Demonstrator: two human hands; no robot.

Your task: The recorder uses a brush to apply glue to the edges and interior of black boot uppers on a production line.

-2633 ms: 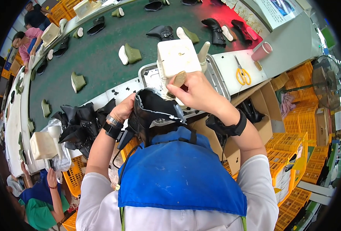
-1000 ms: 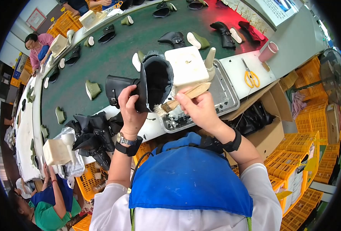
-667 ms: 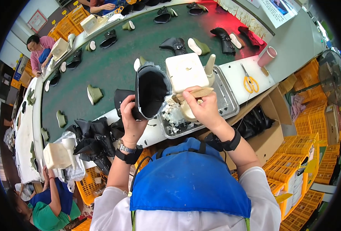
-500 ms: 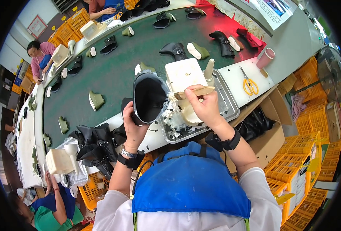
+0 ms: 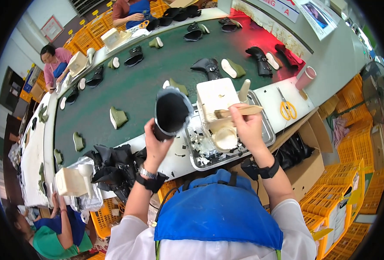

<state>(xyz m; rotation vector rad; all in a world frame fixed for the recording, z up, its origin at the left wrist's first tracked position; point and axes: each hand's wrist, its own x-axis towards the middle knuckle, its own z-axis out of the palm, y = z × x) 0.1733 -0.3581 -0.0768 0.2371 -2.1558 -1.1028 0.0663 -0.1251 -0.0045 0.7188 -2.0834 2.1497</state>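
One black boot (image 5: 172, 112), foot hidden, is clasped in the grip of the left hand (image 5: 156, 149) beside the tray (image 5: 264, 131); the right hand (image 5: 249, 130) pinches a brush (image 5: 245, 111), bristles hard to make out.

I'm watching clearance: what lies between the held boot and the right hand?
Head view: the brush in the right hand; behind it, white container and tray.

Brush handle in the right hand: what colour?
Light tan, like bare wood; the brush handle shows best in the head view.
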